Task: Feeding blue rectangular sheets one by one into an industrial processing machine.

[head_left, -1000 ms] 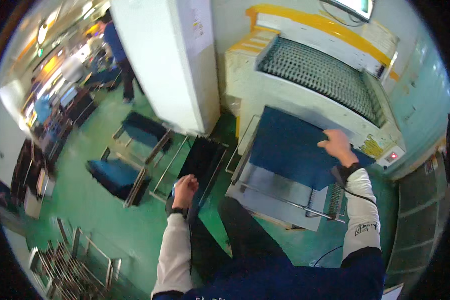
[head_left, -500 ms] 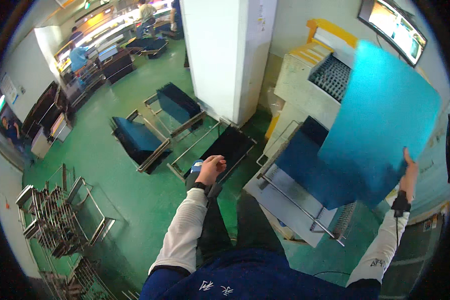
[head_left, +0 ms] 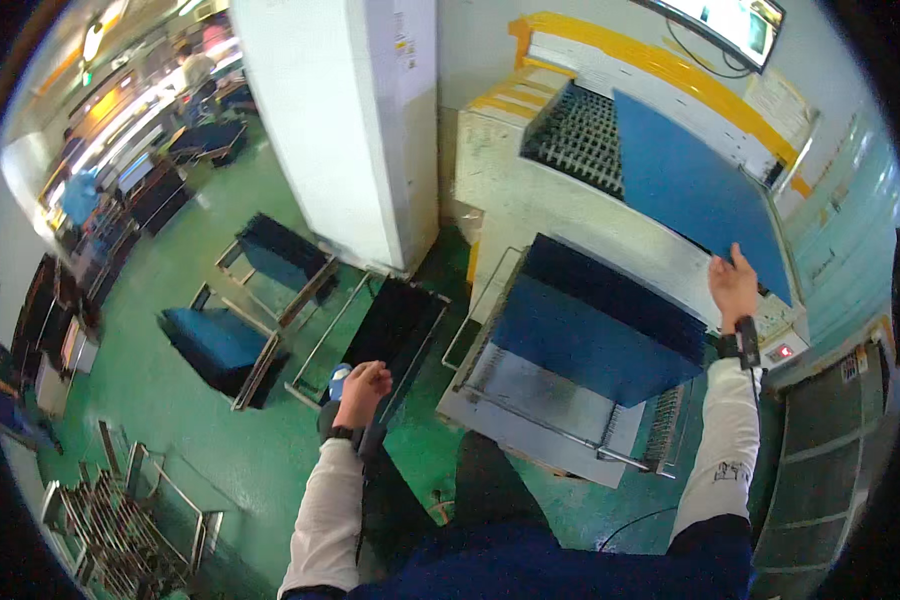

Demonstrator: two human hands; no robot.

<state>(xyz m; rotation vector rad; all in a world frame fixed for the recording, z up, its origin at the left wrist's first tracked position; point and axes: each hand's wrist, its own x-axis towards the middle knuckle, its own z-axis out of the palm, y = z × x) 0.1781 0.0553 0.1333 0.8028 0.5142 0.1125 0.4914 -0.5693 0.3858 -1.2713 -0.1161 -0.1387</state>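
Observation:
A blue rectangular panel point(head_left: 695, 180) lies on the bristly roller bed point(head_left: 580, 135) of a cream machine with yellow tape. At its near edge is my right hand point(head_left: 735, 285), fingers apart and no longer gripping the panel. Below the machine's front stands a rack holding a stack of dark blue panels point(head_left: 600, 335), upright and close together. My left hand point(head_left: 363, 390) hangs over the floor to the left, its fingers curled in with nothing visible in them. Behind that hand is a floor rack with dark panels point(head_left: 395, 325).
Two more racks of panels, one blue point(head_left: 215, 340) and one dark point(head_left: 285, 250), stand on the green floor. A white pillar point(head_left: 335, 120) rises behind them. Empty metal racks point(head_left: 120, 525) are piled at lower left. A screen point(head_left: 735, 25) hangs above the machine; people work far off.
My right hand has brought the blue panel from the air onto the roller bed and let it go. The view has swung right. My left hand stays curled.

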